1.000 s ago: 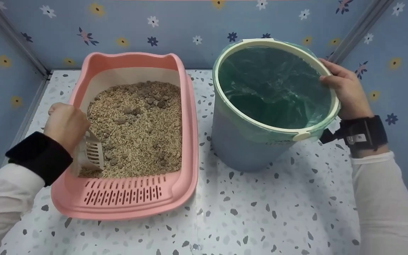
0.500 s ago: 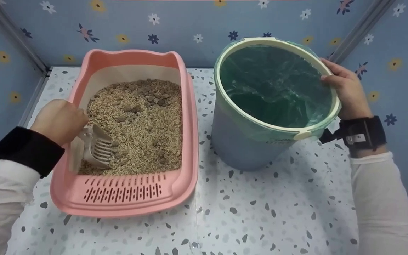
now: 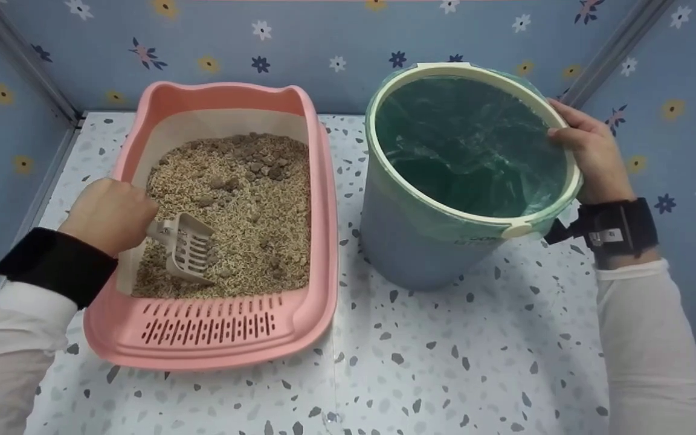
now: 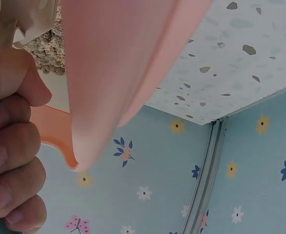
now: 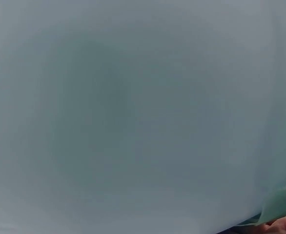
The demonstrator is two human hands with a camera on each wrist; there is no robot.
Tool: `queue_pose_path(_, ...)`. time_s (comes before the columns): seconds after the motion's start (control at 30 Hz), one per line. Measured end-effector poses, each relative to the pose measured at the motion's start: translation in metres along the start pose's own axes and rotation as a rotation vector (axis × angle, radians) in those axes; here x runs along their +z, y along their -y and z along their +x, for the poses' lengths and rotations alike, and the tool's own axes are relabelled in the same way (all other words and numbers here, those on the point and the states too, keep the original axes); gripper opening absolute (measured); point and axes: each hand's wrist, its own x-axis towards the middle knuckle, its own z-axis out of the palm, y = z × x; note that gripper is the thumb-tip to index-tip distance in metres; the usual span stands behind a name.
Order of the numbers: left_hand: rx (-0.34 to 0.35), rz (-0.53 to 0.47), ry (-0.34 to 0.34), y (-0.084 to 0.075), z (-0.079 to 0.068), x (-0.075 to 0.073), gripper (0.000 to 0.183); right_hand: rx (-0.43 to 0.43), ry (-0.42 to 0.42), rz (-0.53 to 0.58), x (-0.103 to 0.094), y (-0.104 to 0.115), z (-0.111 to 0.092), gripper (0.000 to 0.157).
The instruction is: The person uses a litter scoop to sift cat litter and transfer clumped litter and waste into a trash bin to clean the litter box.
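My left hand [image 3: 111, 212] grips the handle of a beige slotted litter scoop [image 3: 190, 249], its head resting at the litter's surface near the box's left side. The curled fingers also show in the left wrist view, beside the pink wall. Brown pellet litter [image 3: 245, 223] with darker clumps [image 3: 269, 164] at the back fills the pink litter box [image 3: 326, 241]. On the right, my right hand [image 3: 592, 151] holds the rim of a blue-grey bin [image 3: 414, 254], thumb inside and fingers outside. A green bag [image 3: 469, 145] lines the bin, which leans slightly. The bin's side fills most of the right wrist view.
Both the box and the bin stand on a white speckled surface [image 3: 408, 362]. Blue flowered panels [image 3: 203, 36] rise behind and at both sides. A slotted pink step [image 3: 209, 329] forms the box's front.
The scoop has moved right, away from the box's left wall, and its slotted face has turned more into view. My right hand keeps its place on the bin rim.
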Motion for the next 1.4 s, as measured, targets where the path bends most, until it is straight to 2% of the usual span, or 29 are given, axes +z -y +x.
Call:
queue_pose_path(0.2, -0.012, -0.059, 0.027, -0.008, 0.004, 0.003, 0.022, -0.002, -0.012, -0.003, 0.000, 0.001, -0.001, 0.054)
queue_pose_path(0.5, -0.005, -0.137, -0.001, -0.026, 0.022, 0.009, 0.024, 0.003, -0.010, 0.045, 0.001, 0.000, 0.000, 0.054)
queue_pose_path(0.7, 0.029, -0.119, 0.001, -0.035, 0.036, 0.011, 0.027, -0.011, -0.006, -0.007, 0.002, -0.001, 0.000, 0.055)
queue_pose_path(0.83, 0.036, -0.125, -0.013, -0.042, 0.044, 0.012, 0.029, -0.008, -0.016, -0.001, 0.002, -0.001, 0.000, 0.055)
queue_pose_path(0.93, 0.023, -0.147, 0.012, -0.048, 0.051, 0.012, 0.029, -0.006, -0.023, 0.000, 0.001, 0.000, 0.000, 0.054)
queue_pose_path(1.2, -0.012, -0.224, 0.159, -0.062, 0.060, 0.026, 0.023, 0.003, -0.024, 0.015, 0.001, -0.001, -0.001, 0.054)
queue_pose_path(1.4, -0.009, -0.255, 0.142, -0.060, 0.057, 0.033, 0.013, 0.002, -0.036, 0.008, 0.002, 0.000, 0.000, 0.053)
